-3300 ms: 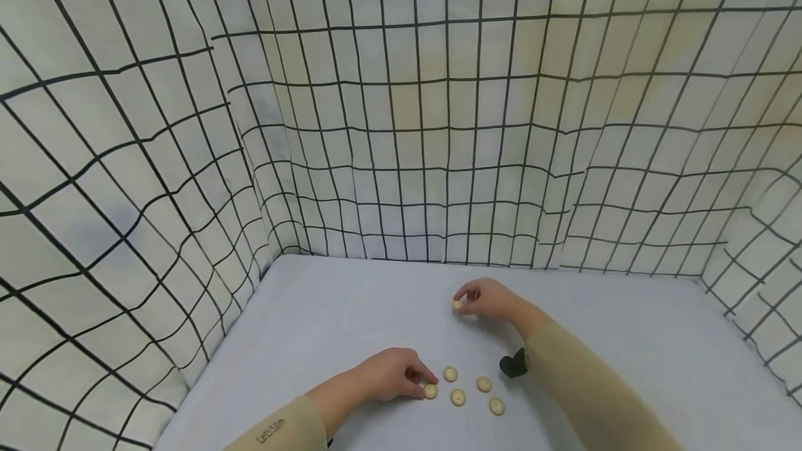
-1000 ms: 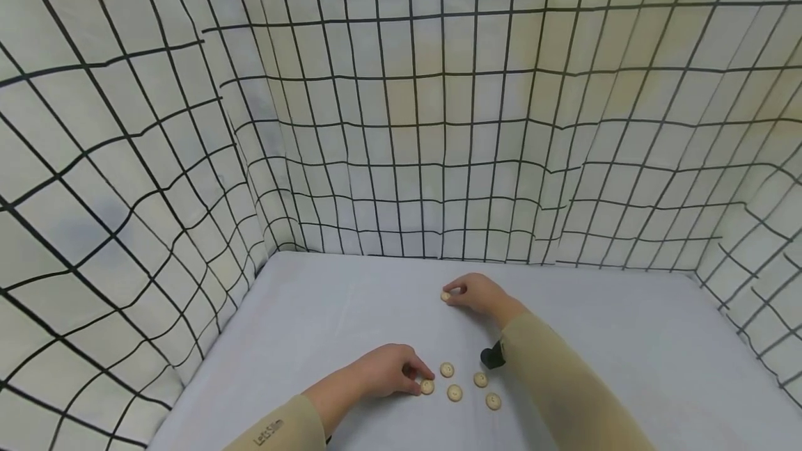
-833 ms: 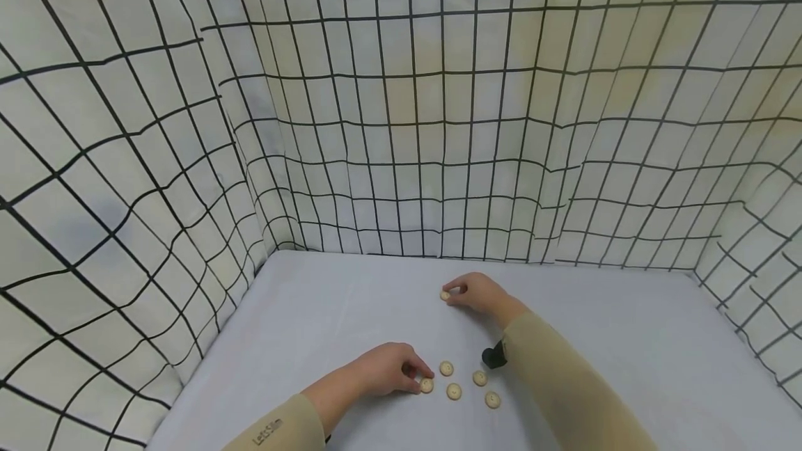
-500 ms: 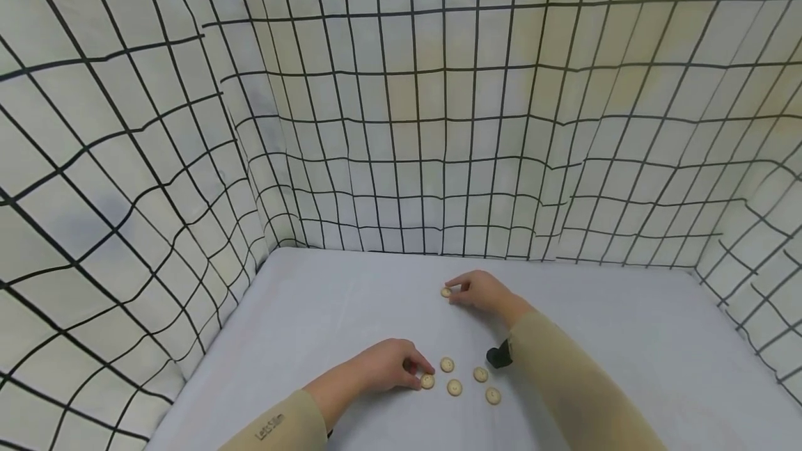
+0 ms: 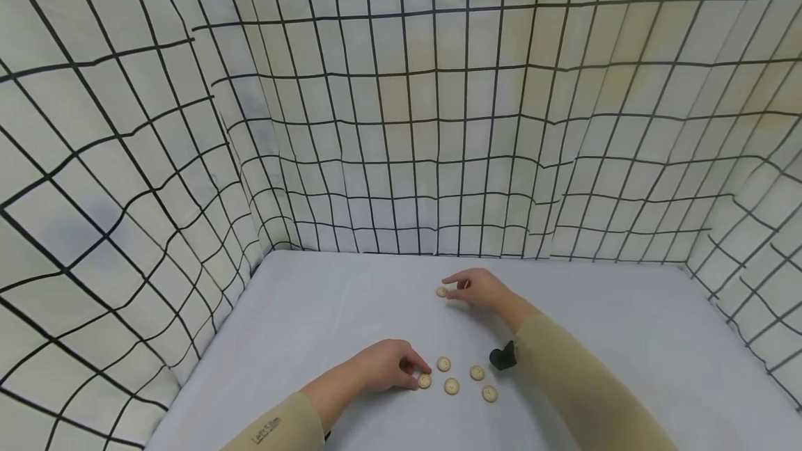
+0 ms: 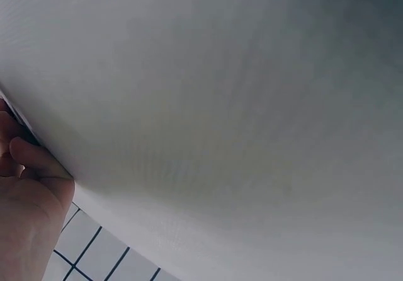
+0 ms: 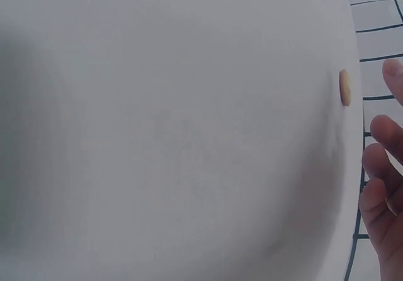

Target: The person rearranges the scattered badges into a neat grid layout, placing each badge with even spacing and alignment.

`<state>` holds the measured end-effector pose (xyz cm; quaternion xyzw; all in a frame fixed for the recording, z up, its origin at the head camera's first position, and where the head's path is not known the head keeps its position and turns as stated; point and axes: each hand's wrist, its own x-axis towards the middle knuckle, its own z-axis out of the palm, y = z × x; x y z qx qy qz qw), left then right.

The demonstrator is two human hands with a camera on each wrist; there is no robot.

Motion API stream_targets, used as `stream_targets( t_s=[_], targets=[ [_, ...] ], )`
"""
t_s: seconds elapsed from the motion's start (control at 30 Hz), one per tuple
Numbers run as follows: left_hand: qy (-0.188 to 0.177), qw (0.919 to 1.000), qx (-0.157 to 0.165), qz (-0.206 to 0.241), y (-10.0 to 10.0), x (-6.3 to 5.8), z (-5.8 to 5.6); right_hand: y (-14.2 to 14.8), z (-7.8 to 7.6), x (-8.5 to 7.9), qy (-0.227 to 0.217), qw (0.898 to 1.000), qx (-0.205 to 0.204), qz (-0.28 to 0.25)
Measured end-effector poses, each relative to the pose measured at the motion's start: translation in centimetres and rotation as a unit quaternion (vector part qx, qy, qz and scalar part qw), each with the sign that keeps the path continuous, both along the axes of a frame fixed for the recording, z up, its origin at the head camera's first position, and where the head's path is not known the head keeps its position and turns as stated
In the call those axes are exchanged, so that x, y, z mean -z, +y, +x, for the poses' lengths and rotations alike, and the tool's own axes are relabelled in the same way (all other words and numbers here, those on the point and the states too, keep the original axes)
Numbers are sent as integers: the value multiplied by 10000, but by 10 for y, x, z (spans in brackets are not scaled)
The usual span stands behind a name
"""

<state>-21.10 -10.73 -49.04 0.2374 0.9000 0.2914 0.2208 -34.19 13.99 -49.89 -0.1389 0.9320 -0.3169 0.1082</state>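
Pinching a button (image 5: 424, 382) with left hand (image 5: 385, 366), seemingly to steady it, with four more buttons (image 5: 451, 387) to that hand's right. Farther forward, holding right hand (image 5: 481, 289) parted, just off another button (image 5: 441, 292), presumably to clear it.

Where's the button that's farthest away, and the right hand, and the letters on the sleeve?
Farthest button (image 5: 441, 291): head view, on its face.
Right hand (image 5: 483, 289): head view, on its back.
Letters (image 5: 266, 430): head view, on their middle.

Your left hand (image 5: 387, 366) pinches one button (image 5: 424, 381) beside four others (image 5: 452, 386) on the white tabletop (image 5: 338, 305); your right hand (image 5: 482, 289), thumb and forefinger parted, is at a farther button (image 5: 441, 291).
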Motion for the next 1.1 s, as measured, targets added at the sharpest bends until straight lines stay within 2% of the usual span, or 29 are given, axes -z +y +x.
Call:
stream_targets(
  t_s=[0.43,0.73,1.1],
  targets=[
    [35,10000,-91,-19,2,0,2,17,16,-15,219,9994,-199,188],
    [67,10000,-57,0,1,1,0,25,28,-22,350,9969,-615,353],
    [-27,9999,-131,27,1,1,2,34,54,-27,540,9889,-1276,529]
  ],
)
